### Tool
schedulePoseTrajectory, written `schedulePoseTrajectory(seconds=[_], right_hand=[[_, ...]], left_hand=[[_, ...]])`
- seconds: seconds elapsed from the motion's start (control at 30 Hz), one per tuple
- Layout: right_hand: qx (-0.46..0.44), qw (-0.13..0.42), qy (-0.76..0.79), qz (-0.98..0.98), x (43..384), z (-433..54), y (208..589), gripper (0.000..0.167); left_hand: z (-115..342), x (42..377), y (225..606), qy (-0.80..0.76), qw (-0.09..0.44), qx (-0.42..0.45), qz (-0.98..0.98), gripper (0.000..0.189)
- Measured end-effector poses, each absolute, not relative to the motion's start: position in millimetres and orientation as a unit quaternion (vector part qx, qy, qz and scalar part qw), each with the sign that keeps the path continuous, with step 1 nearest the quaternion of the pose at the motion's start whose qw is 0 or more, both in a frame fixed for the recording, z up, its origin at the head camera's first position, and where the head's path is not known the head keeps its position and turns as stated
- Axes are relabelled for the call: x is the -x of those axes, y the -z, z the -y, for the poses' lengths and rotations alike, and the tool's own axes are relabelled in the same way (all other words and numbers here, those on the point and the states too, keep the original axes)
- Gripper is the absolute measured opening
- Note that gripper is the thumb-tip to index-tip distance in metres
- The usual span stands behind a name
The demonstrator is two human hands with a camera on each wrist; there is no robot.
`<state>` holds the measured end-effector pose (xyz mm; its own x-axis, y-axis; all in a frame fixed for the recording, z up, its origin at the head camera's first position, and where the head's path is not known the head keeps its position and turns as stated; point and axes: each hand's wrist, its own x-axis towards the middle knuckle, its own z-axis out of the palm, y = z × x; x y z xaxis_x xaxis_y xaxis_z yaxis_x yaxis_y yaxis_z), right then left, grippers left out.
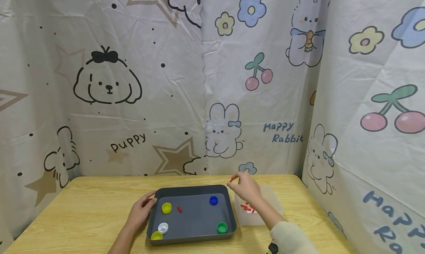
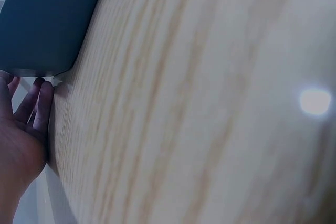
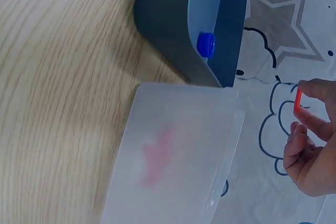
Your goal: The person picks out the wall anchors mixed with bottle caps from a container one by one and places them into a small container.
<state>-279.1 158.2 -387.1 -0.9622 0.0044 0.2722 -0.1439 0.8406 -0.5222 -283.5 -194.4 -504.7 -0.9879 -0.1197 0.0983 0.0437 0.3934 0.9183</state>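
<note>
My left hand (image 1: 141,208) rests against the left side of a dark grey tray (image 1: 192,240), its fingers fairly straight at the wall. In the left wrist view those fingers (image 2: 43,106) touch the tray's corner. Above the tray's back right corner, my right hand (image 1: 246,187) pinches a short red stick (image 3: 298,99) between thumb and index finger. Inside the tray stand two yellow caps (image 1: 166,208), a white cap (image 1: 163,228), a blue cap (image 1: 213,200) and a green cap (image 1: 222,228). One red stick (image 1: 179,209) lies on the tray floor near the farther yellow cap.
Right of the tray sits a translucent plastic box (image 1: 270,198) with several red sticks (image 1: 245,207) in it, below my right forearm. Both stand on a wooden table (image 1: 86,209). A printed cloth (image 1: 159,110) hangs behind the table and along its sides.
</note>
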Motion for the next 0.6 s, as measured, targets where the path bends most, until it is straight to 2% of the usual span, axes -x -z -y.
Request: schedulePoseTrajectory(seconds=[0.6], right_hand=[[-0.022,0.127,-0.271,0.954,278.7,-179.5,388.8,0.029]], left_hand=[[193.3,283.1,503.4,0.555,0.079,-0.019,0.828,0.041]])
